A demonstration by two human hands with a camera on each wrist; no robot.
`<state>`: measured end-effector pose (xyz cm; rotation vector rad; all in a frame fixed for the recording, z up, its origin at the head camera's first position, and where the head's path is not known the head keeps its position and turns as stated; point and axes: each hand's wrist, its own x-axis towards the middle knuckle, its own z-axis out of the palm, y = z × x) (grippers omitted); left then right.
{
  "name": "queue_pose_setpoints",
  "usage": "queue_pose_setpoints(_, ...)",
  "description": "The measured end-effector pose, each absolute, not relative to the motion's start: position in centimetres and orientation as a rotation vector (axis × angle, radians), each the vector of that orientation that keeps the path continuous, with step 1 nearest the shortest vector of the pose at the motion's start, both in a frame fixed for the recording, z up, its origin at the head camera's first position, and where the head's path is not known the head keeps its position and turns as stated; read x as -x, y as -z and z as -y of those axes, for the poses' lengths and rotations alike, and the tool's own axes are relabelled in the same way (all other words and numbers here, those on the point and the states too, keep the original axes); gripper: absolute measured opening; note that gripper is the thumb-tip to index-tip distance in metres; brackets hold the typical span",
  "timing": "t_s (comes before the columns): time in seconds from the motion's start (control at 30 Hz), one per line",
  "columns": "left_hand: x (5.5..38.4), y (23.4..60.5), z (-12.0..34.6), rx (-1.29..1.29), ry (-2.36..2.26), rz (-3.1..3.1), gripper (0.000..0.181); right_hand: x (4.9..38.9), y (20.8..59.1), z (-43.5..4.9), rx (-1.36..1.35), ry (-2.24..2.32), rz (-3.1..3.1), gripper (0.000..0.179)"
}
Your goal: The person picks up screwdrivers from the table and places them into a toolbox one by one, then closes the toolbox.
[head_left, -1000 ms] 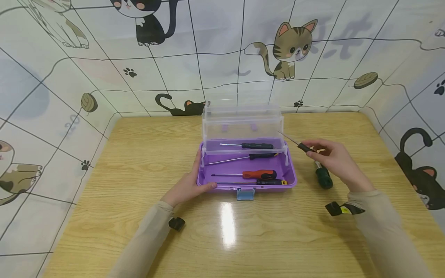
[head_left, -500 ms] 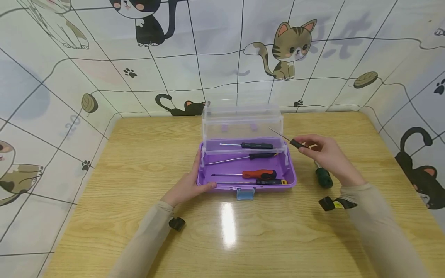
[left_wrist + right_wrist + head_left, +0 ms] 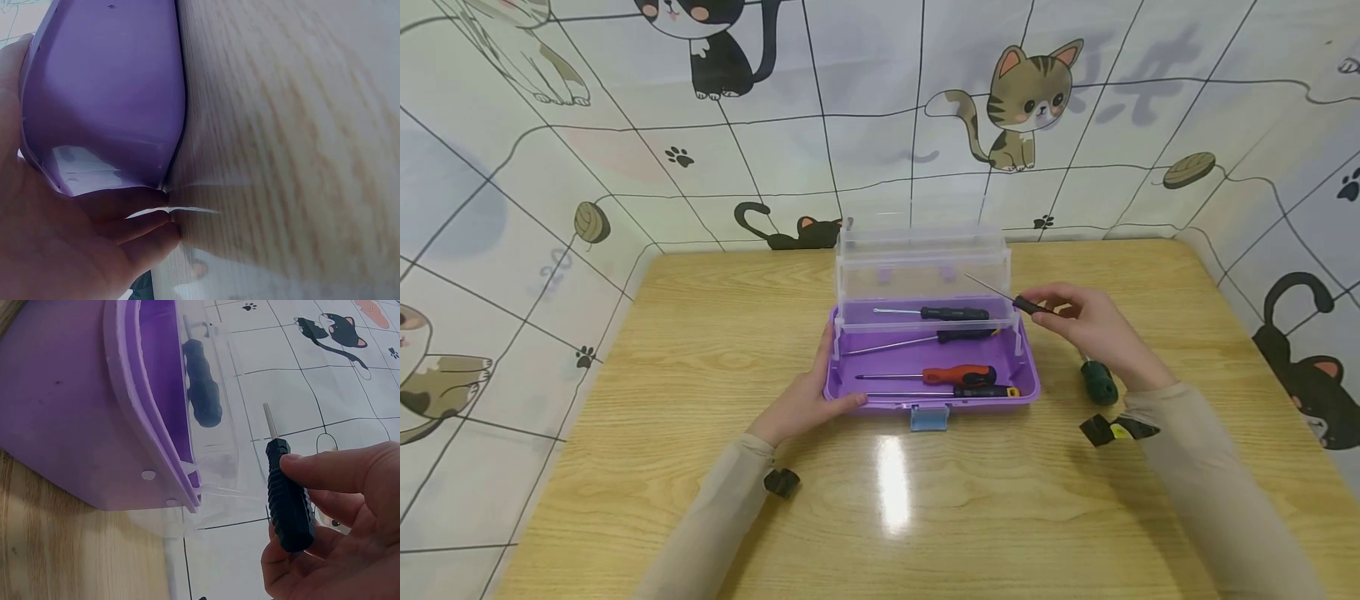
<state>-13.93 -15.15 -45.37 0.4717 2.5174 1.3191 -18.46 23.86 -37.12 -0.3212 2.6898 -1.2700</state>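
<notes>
A purple toolbox (image 3: 887,342) with a raised clear lid (image 3: 925,279) stands on the table. My left hand (image 3: 808,404) holds its front left corner, thumb at the front rim and fingers along the side; the left wrist view shows those fingers (image 3: 144,237) low against the purple wall (image 3: 106,81). Between thumb and fingers my right hand (image 3: 1086,329) pinches a black-handled screwdriver (image 3: 290,500) in the air at the box's right rear, its shaft pointing left past the lid. Inside lie a red-and-black screwdriver (image 3: 943,377) and several black-handled ones, one a black-and-yellow screwdriver (image 3: 985,392) along the front.
A green-handled screwdriver (image 3: 1099,383) lies on the wooden table (image 3: 715,333) to the right of the box, below my right hand. The blue latch (image 3: 929,418) hangs down at the front. A cat-patterned backdrop (image 3: 865,125) rises behind and at both sides.
My right hand has moved left and slightly away from me with the black-handled screwdriver, bringing it closer over the box's right rear. The left hand and the toolbox have stayed put.
</notes>
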Motion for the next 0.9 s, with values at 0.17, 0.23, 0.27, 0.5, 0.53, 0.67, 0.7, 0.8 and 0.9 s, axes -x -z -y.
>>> queue_pose_setpoints(0.17,13.9,45.3,15.1,-0.474,-1.305,-2.525,0.11,18.8,36.9,-23.6,0.332,1.265,-2.654,0.029)
queue_pose_setpoints(0.23,13.9,45.3,15.2,-0.473,-1.295,-2.527,0.11,18.9,36.8,-23.3,0.334,1.264,-2.638,0.029)
queue_pose_setpoints(0.27,13.9,45.3,15.2,-0.468,-1.29,-2.526,0.11,19.0,36.7,-23.2,0.335,1.266,-2.631,0.028)
queue_pose_setpoints(0.5,13.8,45.2,15.2,-0.458,-1.286,-2.528,0.109,19.7,36.7,-22.3,0.418,1.28,-2.652,0.026)
queue_pose_setpoints(0.53,13.8,45.2,15.2,-0.459,-1.285,-2.528,0.109,19.8,36.8,-22.1,0.426,1.281,-2.65,0.026)
queue_pose_setpoints(0.67,13.8,45.2,15.2,-0.453,-1.292,-2.521,0.109,20.3,36.9,-21.5,0.413,1.291,-2.612,0.027)
queue_pose_setpoints(0.7,13.8,45.2,15.2,-0.452,-1.299,-2.517,0.109,20.3,36.9,-21.4,0.418,1.299,-2.604,0.027)
queue_pose_setpoints(0.8,13.8,45.2,15.1,-0.45,-1.312,-2.514,0.109,20.5,37.0,-21.0,0.44,1.314,-2.588,0.027)
queue_pose_setpoints(0.9,13.8,45.2,15.1,-0.464,-1.311,-2.521,0.109,20.6,37.1,-20.7,0.449,1.322,-2.573,0.027)
